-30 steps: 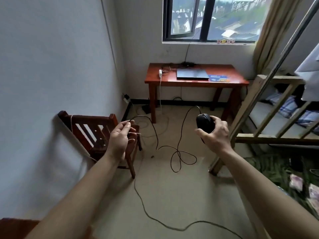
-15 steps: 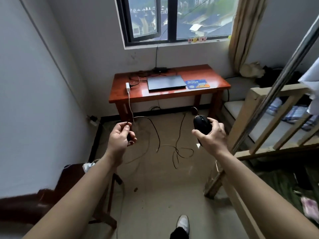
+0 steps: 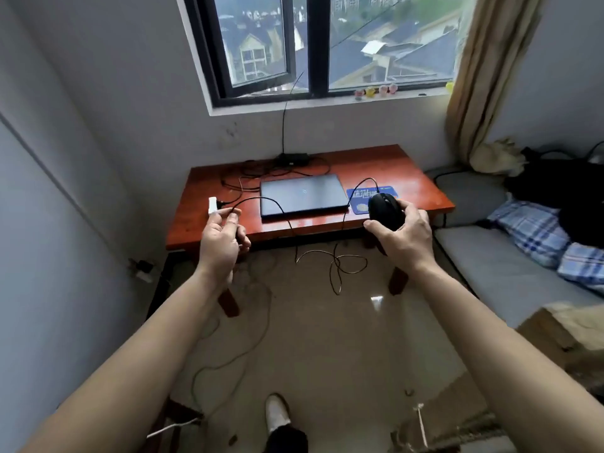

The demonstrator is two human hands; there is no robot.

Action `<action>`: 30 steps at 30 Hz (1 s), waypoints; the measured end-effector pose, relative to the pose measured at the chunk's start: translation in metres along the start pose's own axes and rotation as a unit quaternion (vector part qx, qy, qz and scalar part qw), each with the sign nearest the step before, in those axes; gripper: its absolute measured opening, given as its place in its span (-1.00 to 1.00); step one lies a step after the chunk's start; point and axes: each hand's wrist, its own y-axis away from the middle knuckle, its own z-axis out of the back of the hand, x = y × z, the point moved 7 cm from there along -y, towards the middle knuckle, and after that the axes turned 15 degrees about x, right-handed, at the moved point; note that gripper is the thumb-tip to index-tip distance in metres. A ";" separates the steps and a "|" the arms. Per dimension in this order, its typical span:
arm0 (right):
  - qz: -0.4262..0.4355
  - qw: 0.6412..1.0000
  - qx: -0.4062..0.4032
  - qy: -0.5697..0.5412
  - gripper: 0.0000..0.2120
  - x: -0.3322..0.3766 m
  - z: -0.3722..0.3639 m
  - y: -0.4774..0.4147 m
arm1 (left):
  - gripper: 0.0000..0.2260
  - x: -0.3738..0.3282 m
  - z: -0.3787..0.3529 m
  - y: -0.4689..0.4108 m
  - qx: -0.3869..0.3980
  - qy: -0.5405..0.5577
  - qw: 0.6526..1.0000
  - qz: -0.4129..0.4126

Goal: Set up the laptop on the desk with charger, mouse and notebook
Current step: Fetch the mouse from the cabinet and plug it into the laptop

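A closed dark laptop (image 3: pixel 302 194) lies in the middle of the red-brown desk (image 3: pixel 415 178) under the window. Beside it on the right lies a blue notebook (image 3: pixel 361 199). A black charger brick (image 3: pixel 292 158) with tangled cables sits at the desk's back edge. My right hand (image 3: pixel 403 235) holds a black wired mouse (image 3: pixel 385 210) in front of the desk's right part. My left hand (image 3: pixel 222 240) pinches the end of the mouse cable (image 3: pixel 336 268), which droops in loops between the hands. A white plug adapter (image 3: pixel 212 204) sits near the left hand.
A bed with a grey mattress (image 3: pixel 500 273) and blue plaid bedding (image 3: pixel 536 237) fills the right side. The wall stands close on the left. Loose cables trail over the floor (image 3: pixel 327 338). My shoe (image 3: pixel 277 413) shows at the bottom. A curtain (image 3: pixel 480 73) hangs right of the window.
I have walked up to the desk, which now sits much closer. Both hands have kept their hold on the mouse and its cable and now hover by the desk's front edge.
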 end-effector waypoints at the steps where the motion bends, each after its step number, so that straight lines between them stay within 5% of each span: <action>1: 0.002 1.000 -0.007 0.001 -0.37 -0.006 -0.003 -0.027 | -0.84 0.009 -0.004 -0.028 -0.002 -0.004 1.000 0.001; 19: 0.022 0.992 -0.120 0.036 -0.35 -0.005 -0.017 -0.438 | -0.85 0.033 -0.061 -0.491 0.025 -0.007 0.998 -0.052; 30: -0.065 0.997 -0.027 0.013 -0.33 -0.074 -0.067 -0.678 | -0.84 0.119 -0.097 -0.674 -0.027 -0.038 0.998 0.048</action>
